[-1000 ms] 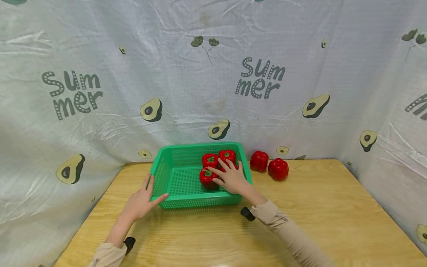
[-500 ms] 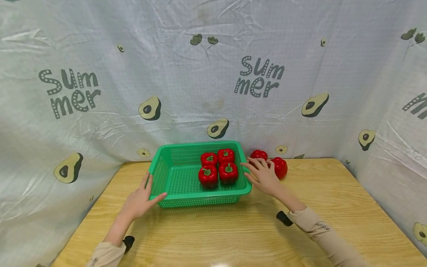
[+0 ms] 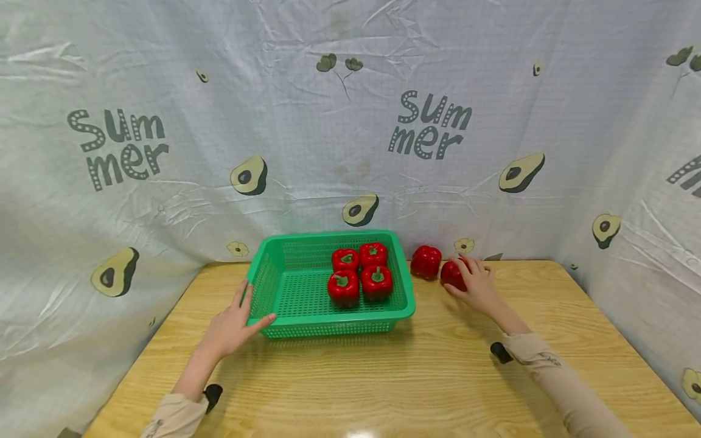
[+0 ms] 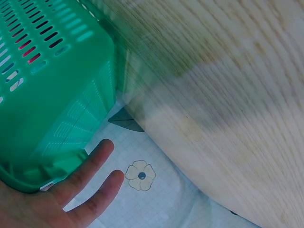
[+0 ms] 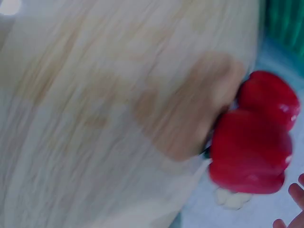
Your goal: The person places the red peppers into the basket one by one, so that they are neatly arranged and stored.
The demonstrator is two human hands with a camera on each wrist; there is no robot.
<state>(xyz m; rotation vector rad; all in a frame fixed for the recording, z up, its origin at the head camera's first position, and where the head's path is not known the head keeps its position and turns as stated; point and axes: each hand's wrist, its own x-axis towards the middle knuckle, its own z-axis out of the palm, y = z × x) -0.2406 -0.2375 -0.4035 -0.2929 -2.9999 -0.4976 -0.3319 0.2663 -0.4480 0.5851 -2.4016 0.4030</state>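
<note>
My left hand rests at the left front corner of a green plastic basket, its fingers extended along the outside and the thumb stretched toward the front rim. Several red bell peppers stand stem up in the basket's right half. To the basket's right, two more lie on the table: a left bell pepper and a right bell pepper. My right hand reaches over the right one with spread, bent fingers, partly hiding it. In the right wrist view, the fingertips appear apart from the nearer pepper.
The wooden table extends in front of the basket and to the right. A white printed cloth hangs close behind the basket and peppers. Dark wrist cameras sit under both beige sleeves.
My right hand has left the peppers in the basket and moved right, over the rim, to the right-hand pepper on the table. My left hand stays at the basket's corner.
</note>
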